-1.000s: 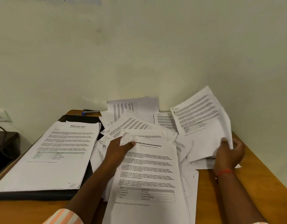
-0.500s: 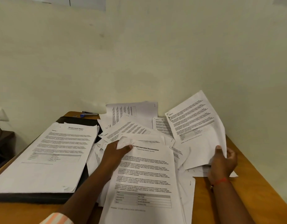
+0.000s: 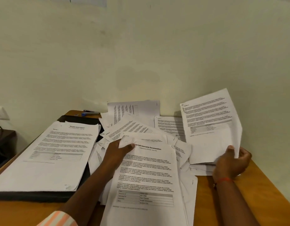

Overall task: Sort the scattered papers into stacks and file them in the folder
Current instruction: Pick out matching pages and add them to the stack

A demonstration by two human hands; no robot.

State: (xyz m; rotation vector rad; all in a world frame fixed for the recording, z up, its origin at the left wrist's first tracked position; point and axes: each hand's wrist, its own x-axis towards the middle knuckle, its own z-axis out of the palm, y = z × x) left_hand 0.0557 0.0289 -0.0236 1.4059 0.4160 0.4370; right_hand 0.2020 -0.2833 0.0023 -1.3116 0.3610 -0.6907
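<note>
My left hand (image 3: 118,150) grips the top left corner of a stack headed "Sample Internship Documentation" (image 3: 147,180) in the middle of the table. My right hand (image 3: 232,162) pinches the lower edge of a printed sheet (image 3: 211,128) and holds it tilted up off the table at the right. Several loose printed papers (image 3: 134,124) lie scattered behind and under both. At the left a neat stack headed "Sample Health Report" (image 3: 54,154) lies on the open black folder (image 3: 35,195).
The wooden table (image 3: 263,199) is bare at the right front. A blue pen (image 3: 88,113) lies at the back by the wall. A wall socket (image 3: 0,112) and a dark side table (image 3: 2,144) are at the far left.
My right hand has lifted its sheet higher and more upright, away from the pile. My left hand has kept its grip on the internship stack's corner.
</note>
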